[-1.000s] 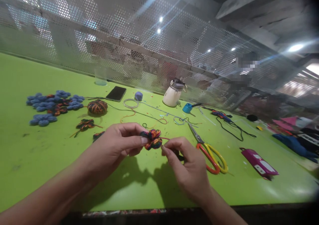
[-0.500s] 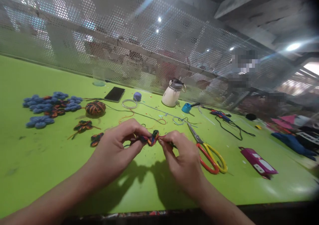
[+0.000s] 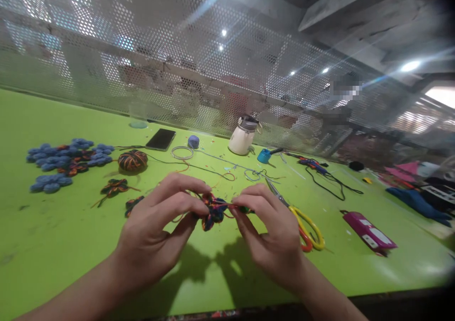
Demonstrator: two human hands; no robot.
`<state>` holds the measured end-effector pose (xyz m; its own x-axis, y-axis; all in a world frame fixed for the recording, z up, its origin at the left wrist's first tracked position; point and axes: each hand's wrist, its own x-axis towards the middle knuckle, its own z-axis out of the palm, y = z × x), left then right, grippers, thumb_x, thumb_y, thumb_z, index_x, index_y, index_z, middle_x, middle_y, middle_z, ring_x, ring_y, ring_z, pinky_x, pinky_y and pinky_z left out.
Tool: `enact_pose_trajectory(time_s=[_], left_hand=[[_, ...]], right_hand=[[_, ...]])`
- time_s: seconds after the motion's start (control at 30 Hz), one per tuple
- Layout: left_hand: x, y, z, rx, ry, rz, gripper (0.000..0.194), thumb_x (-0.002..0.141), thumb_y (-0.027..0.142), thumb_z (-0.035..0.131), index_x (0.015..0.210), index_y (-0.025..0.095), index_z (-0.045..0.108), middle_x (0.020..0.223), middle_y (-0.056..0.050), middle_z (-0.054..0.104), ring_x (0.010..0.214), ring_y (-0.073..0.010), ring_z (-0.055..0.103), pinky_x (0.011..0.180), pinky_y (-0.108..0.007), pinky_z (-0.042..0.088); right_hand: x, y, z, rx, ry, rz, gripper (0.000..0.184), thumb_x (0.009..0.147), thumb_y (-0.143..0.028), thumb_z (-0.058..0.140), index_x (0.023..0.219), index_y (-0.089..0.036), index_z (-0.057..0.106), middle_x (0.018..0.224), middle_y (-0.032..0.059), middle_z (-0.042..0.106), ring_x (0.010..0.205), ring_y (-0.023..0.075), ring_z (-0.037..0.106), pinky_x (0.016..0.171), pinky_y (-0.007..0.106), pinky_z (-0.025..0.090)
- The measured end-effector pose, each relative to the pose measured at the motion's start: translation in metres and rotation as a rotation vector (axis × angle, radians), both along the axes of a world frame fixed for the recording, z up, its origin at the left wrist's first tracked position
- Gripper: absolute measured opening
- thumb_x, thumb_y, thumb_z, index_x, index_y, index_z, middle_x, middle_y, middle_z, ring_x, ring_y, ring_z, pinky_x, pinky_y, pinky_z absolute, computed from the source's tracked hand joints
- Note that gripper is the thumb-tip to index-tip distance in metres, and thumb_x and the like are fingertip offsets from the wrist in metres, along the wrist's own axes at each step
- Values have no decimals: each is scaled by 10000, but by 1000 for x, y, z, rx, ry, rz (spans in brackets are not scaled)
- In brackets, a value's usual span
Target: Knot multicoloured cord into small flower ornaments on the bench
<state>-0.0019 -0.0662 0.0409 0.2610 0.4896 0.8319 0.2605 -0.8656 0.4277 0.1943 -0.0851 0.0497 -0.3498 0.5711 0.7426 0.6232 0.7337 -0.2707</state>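
Multicoloured yarn flower (image 3: pixel 213 214) raised at the centre of the frame.
The left hand (image 3: pixel 156 224) has its grip clamped on the petals; the right hand (image 3: pixel 272 221) pinches a reddish strand (image 3: pixel 230 205), scissors (image 3: pixel 314 228) just beside it. Green tabletop (image 3: pixel 320 276) spreads below to its edge at the frame's bottom; a perforated screen (image 3: pixel 177 84) lines the far edge.

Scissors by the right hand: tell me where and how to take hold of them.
Best gripped, I judge, by the yellow handle loop, coming from its right side: that side shows fully, while the right hand hides part of the red loop. The handles lie toward the person and the blades point away, so this grip should avoid the cutting edges.
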Motion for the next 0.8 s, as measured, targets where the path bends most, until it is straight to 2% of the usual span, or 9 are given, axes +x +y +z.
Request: enact_pose_trajectory(time_s=[0.2, 0.37, 0.63, 0.8], left_hand=[[-1, 1, 0, 1, 28, -25, 229, 785, -17, 529, 827, 187, 622, 885, -53, 645, 848, -181, 612, 734, -340, 500], [0, 0, 0, 20, 26, -3, 232, 777, -32, 524, 813, 177, 617, 860, -53, 617, 829, -171, 588, 689, -304, 494], [1, -2, 2, 1, 26, -1, 239, 770, -45, 509, 792, 171, 609, 799, -39, 584, 762, -151, 564, 629, -271, 472], [2, -5, 5, -28, 29, 20, 244, 771, -42, 508, 780, 178, 611, 745, -23, 567, 726, -143, 553, 605, -263, 457]], right_hand=[[4, 0, 5, 174, -142, -80, 156, 770, -23, 603, 877, -137, 606, 800, 67, 563, 744, 170, 497, 678, 352, 416], [3, -3, 10, 217, -197, -107, 142, 757, -12, 602, 850, -118, 616, 770, 72, 563, 709, 164, 470, 645, 351, 388], [-3, -7, 8, 213, -148, -177, 145, 755, -13, 603, 837, -132, 616, 782, 68, 565, 730, 174, 498, 671, 363, 402], [-3, -8, 11, 90, -133, -134, 128, 791, -39, 581, 856, -143, 616, 802, 66, 566, 753, 179, 514, 660, 344, 412]])
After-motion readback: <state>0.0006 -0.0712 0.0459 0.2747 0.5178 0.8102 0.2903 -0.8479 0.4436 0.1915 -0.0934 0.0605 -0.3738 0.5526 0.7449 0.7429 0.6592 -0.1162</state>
